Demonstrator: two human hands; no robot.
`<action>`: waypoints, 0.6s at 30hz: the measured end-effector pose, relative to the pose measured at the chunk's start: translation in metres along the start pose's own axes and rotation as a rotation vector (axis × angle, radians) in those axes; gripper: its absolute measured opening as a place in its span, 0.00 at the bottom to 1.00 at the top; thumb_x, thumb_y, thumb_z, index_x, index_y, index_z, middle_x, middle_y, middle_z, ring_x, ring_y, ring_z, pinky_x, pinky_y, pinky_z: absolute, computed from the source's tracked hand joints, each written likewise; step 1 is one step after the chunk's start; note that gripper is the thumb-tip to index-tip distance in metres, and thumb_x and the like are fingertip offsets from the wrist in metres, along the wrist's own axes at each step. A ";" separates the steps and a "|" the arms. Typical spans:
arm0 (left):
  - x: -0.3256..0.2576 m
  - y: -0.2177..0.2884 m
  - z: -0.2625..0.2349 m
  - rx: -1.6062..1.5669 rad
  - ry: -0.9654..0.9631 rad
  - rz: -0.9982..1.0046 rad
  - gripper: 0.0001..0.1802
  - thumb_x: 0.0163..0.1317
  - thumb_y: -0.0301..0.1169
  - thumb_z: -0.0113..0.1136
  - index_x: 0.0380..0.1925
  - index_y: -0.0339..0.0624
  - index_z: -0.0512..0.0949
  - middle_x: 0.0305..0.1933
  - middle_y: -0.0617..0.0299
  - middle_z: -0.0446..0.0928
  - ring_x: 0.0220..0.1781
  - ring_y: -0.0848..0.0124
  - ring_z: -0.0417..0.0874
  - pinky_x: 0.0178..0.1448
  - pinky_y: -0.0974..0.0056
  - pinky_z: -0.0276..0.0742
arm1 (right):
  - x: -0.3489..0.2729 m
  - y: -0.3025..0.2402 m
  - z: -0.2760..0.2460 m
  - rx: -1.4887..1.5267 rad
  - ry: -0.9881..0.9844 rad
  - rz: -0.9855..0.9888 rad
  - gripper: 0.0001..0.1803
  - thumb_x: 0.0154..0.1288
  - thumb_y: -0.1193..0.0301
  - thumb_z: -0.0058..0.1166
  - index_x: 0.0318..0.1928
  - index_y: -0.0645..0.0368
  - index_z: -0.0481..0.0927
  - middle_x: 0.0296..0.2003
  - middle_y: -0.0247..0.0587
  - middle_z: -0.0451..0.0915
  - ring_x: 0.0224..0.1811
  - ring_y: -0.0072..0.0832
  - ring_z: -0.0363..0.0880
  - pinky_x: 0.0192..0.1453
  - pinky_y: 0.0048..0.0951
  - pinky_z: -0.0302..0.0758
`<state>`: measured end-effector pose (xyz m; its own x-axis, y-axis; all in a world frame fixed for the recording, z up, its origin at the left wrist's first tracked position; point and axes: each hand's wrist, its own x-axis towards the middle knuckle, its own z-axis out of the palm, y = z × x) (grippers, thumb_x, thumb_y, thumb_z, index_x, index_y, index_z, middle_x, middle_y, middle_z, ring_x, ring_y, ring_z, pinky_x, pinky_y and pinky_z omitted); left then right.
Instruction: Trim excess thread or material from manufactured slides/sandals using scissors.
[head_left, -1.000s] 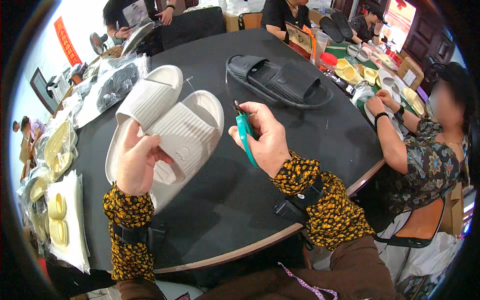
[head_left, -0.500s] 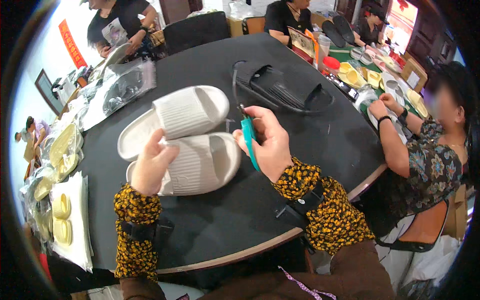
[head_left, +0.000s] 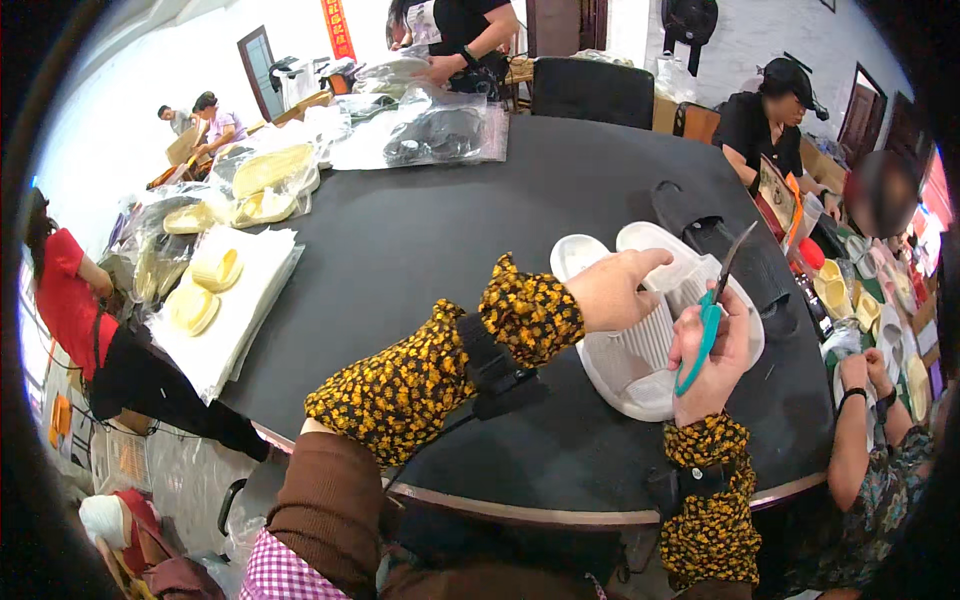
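Note:
My right hand (head_left: 712, 355) is closed round a pair of teal-handled snips (head_left: 703, 345); their dark, narrow tip points up and to the right. The hand is over the right part of a pair of off-white slide slippers (head_left: 630, 365) with ribbed straps. My left hand (head_left: 622, 288) reaches across them from the left, its index finger stretched out and the others partly bent, with nothing seen in it. Whether its fingertips touch a slipper, I cannot tell. Just beyond lies a pair of black slippers (head_left: 755, 262), partly hidden by the white pair and the snips.
On the dark table (head_left: 430, 240), white bags with yellow slippers (head_left: 205, 290) lie at left. Bagged dark slippers (head_left: 435, 130) lie at the far edge, near a standing person. At right, a co-worker's hands (head_left: 865, 370) work beside many coloured slippers. A black chair (head_left: 593, 90) stands behind the table.
The view has swung left, so the table and slippers appear farther right and turned. My left hand has shifted over the white slippers; the right still holds the snips.

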<state>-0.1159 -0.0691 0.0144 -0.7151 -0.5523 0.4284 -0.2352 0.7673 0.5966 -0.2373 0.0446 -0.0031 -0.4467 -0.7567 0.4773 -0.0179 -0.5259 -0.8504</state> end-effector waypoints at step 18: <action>-0.077 0.007 0.001 0.185 -0.258 -0.237 0.43 0.51 0.35 0.62 0.64 0.40 0.50 0.55 0.36 0.64 0.52 0.40 0.72 0.56 0.50 0.71 | -0.002 0.009 0.004 -0.090 -0.038 0.041 0.24 0.57 0.76 0.52 0.56 0.61 0.66 0.30 0.33 0.73 0.19 0.14 0.68 0.17 0.14 0.64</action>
<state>-0.0631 -0.0211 -0.0150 -0.7631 -0.6393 0.0942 -0.5117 0.6868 0.5161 -0.2328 0.0396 -0.0111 -0.4146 -0.7919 0.4484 -0.0815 -0.4584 -0.8850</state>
